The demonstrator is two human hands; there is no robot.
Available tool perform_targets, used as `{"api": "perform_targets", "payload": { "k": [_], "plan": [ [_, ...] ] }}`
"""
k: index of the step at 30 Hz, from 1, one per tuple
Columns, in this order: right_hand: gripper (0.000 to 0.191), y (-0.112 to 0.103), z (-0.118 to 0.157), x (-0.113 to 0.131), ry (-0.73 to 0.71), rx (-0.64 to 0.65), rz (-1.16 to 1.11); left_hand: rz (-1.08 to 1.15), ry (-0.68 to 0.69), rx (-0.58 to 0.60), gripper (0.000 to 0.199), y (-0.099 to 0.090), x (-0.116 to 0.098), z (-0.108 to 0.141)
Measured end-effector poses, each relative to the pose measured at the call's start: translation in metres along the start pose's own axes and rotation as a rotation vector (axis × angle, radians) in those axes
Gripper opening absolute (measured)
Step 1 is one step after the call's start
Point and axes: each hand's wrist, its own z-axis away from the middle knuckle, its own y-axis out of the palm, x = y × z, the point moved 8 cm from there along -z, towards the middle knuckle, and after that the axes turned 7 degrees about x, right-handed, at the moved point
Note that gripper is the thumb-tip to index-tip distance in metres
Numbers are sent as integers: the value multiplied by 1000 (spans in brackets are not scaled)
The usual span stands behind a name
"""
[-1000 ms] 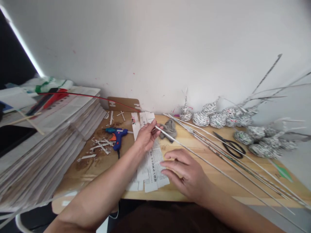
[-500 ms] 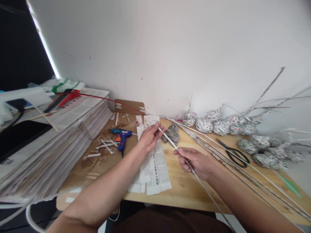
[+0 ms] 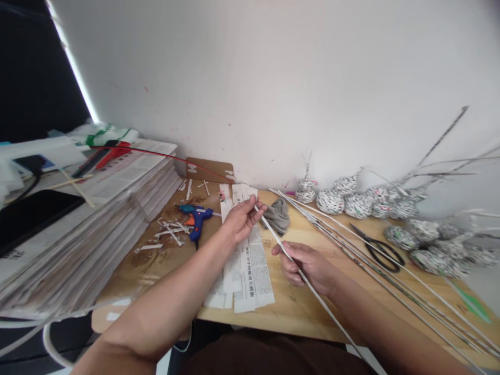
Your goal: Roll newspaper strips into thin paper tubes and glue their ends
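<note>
A long thin rolled-paper stick slants from the middle of the view down to the lower right. Its upper end is pinched in the fingertips of my left hand. Lower down, the curled fingers of my right hand close around the same stick. Beneath my left hand lie several newspaper strips on the wooden table. A crumpled grey cloth rests just behind the stick, between the two hands.
A blue glue gun and paper scraps lie left of the strips, beside a tall newspaper stack. To the right are more paper sticks, black scissors and several woven paper gourds along the wall.
My right hand has shifted slightly down along the stick, away from my left hand. My left hand keeps its pinch at the upper end, and the view has turned a little.
</note>
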Motion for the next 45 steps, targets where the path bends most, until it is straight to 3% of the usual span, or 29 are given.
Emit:
{"api": "perform_targets", "payload": {
  "k": [3,5,11,13,15,17,19,23,25,27,31,33,36,41,43,45],
  "plan": [
    [37,-12,1,22,-156,-220,379,-21,-22,12,10,1,2,1],
    [33,-14,2,33,-246,-298,516,-16,-19,8,11,0,3,1],
    [35,0,-12,5,-45,-6,79,7,-47,5,13,0,5,0],
    [35,-4,-10,12,-97,-89,258,0,-38,1,12,0,5,0],
    [32,-9,-3,30,-213,-262,586,-16,-43,-5,12,0,5,0],
    [28,-8,3,42,-300,-374,777,-18,-55,-5,12,0,6,1],
    [30,-7,-1,34,-260,-309,647,-4,-58,9,14,1,5,1],
    [29,8,-17,2,-66,79,21,35,-57,34,16,3,5,0],
    [30,10,-19,-1,-47,142,-35,40,-59,28,17,2,5,0],
    [33,2,-19,6,-94,32,180,27,-52,12,16,1,5,-1],
    [29,-7,-9,42,-333,-343,821,-2,-3,-15,14,1,0,-1],
    [29,-4,-7,49,-390,-386,927,-1,14,-11,14,3,-2,0],
    [32,-5,-15,41,-321,-290,728,7,14,-2,17,6,-3,1],
    [29,13,-27,6,-101,132,-125,36,-17,35,23,9,0,2],
    [30,21,-27,-1,-61,204,-224,27,-41,36,21,8,2,2],
    [37,17,-24,-6,-40,121,-96,-2,-58,21,18,4,3,1]
  ]
}}
